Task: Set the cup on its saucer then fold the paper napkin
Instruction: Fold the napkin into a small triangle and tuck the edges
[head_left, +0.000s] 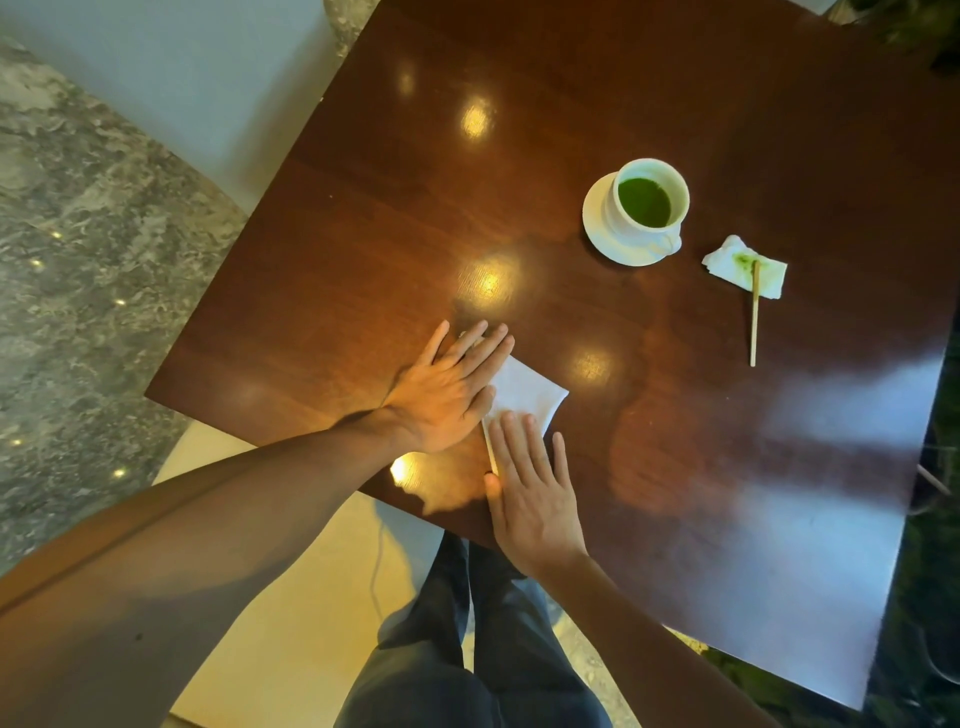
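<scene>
Head | napkin (524, 392) white, folded, flat | left hand (447, 397), right hand (530, 493) fingers released, flat on it

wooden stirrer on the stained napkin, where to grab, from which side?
Pinch the bare lower half of the wooden stirrer from above, fingers either side of the shaft. It lies flat on the table, so only the sides are open. Its upper end rests on the stained napkin near the cup; the lower end looks clean and unobstructed.

Both flat hands, left hand (447, 389) and right hand (530, 488), press the white folded paper napkin (527, 392) near the dark wooden counter's (675, 467) near edge; the white cup of green drink (647, 200) stands on its white saucer (597, 228).
</scene>
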